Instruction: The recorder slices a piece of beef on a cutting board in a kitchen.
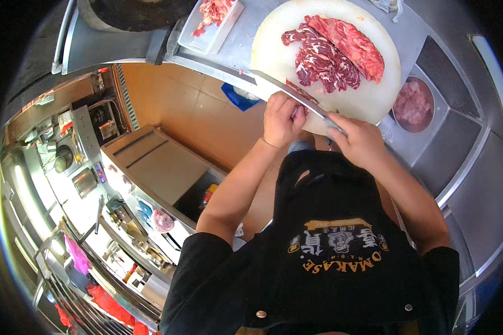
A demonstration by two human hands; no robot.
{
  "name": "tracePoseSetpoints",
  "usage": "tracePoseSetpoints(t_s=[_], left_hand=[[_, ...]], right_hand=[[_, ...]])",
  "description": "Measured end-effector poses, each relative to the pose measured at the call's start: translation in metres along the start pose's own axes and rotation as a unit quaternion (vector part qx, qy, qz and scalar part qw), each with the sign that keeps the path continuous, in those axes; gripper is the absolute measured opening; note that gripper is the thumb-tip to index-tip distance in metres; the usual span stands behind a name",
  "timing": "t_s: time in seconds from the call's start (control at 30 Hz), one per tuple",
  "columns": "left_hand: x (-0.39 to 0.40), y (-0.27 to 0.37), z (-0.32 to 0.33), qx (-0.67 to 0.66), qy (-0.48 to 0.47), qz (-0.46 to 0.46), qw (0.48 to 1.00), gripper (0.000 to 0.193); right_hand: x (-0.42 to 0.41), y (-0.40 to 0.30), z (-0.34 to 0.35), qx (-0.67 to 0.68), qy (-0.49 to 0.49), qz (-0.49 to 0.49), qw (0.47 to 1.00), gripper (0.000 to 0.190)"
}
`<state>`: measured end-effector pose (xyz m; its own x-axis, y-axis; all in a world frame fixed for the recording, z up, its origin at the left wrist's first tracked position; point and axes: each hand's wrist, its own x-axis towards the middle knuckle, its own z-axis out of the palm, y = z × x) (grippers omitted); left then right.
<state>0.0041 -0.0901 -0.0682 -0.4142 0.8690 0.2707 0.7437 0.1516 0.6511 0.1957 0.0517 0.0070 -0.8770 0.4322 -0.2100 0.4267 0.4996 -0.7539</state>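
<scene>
My right hand (356, 136) grips the handle of a long kitchen knife (291, 91), whose blade slants up to the left over the near edge of a round white cutting board (272, 37). My left hand (284, 117) is curled around a piece of red meat (298, 112) close against the blade; most of that piece is hidden by my fingers. A thin strip of meat (300, 90) lies on the blade's far side. Farther back on the board are a spread of sliced marbled meat (322, 63) and a larger uncut slab of red meat (352, 46) beside it.
A white plastic tub (211, 39) with meat trimmings stands left of the board on the steel counter (245, 42). To the right, a metal bowl of pinkish meat (413, 104) sits at a steel sink (448, 146). A dark wok (138, 14) is at the upper left.
</scene>
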Motion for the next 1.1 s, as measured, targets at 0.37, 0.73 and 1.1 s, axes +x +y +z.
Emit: tracePoseSetpoints(t_s=[0.37, 0.73, 1.1], left_hand=[[0.003, 0.002, 0.000, -0.020, 0.035, 0.021, 0.999, 0.022], [-0.006, -0.003, -0.009, -0.001, 0.030, 0.036, 0.999, 0.023], [-0.004, -0.002, 0.002, -0.002, 0.030, 0.002, 1.000, 0.019]], right_hand=[[0.053, 0.006, 0.029, 0.027, 0.006, 0.000, 1.000, 0.036], [-0.022, -0.004, -0.023, -0.003, -0.018, -0.002, 1.000, 0.041], [0.001, -0.002, -0.002, 0.024, -0.053, 0.055, 0.997, 0.037]])
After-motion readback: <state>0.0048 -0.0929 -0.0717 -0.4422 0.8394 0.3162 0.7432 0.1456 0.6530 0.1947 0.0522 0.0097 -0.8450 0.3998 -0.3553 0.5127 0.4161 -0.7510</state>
